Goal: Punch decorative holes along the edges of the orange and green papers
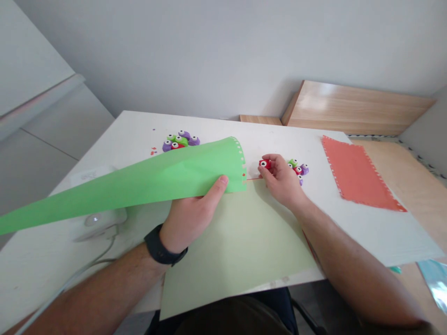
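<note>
A large green sheet of paper is curved over in my left hand, thumb on top near its right end. Small notches run along that end. My right hand pinches a small red craft punch with a white eye-like button, just right of the notched edge and apart from it. Close behind my right fingers sits a cluster of purple, green and red punches. More such punches stand beyond the green sheet, partly hidden by it.
A pale green sheet lies before me, overhanging the table's front edge. To the right is a red sheet with notched edges. A white device with a cable sits at left. Paper bits lie near the far punches.
</note>
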Demonstrator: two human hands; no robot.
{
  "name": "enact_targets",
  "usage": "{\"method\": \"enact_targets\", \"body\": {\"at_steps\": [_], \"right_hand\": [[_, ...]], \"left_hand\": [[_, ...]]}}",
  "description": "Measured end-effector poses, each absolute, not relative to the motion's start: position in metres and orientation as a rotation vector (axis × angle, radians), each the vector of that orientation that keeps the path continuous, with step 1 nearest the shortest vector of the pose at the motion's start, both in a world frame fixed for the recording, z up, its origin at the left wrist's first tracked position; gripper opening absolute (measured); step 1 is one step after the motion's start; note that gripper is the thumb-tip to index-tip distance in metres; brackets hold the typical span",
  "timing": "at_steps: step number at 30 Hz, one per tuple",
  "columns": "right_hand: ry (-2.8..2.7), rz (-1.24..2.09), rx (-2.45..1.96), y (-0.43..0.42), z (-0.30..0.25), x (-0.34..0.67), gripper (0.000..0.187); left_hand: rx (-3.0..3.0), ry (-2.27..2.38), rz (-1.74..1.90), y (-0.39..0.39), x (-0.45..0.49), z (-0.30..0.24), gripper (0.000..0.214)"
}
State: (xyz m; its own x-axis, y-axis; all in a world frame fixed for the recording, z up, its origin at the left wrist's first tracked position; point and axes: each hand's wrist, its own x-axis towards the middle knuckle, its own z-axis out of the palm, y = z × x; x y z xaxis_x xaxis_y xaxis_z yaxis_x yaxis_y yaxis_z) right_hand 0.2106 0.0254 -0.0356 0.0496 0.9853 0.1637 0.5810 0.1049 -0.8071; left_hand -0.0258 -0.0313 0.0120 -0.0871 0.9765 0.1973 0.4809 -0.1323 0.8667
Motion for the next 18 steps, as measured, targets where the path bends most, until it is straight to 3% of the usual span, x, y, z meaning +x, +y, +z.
{"method": "enact_targets", "body": {"at_steps": [6, 18], "right_hand": [[-1.760, 0.443, -1.551, 0.0243, -0.0260, 0.2084, 0.029], [-1.913, 0.363, -1.584, 0.0303, -0.0270, 0.2087, 0.025]], "left_hand": [[1.669, 1.590, 1.123, -0.0315, -0.0264, 0.0125, 0.030], [1.659, 1.582, 1.148, -0.0311, -0.0256, 0.0098, 0.029]]}}
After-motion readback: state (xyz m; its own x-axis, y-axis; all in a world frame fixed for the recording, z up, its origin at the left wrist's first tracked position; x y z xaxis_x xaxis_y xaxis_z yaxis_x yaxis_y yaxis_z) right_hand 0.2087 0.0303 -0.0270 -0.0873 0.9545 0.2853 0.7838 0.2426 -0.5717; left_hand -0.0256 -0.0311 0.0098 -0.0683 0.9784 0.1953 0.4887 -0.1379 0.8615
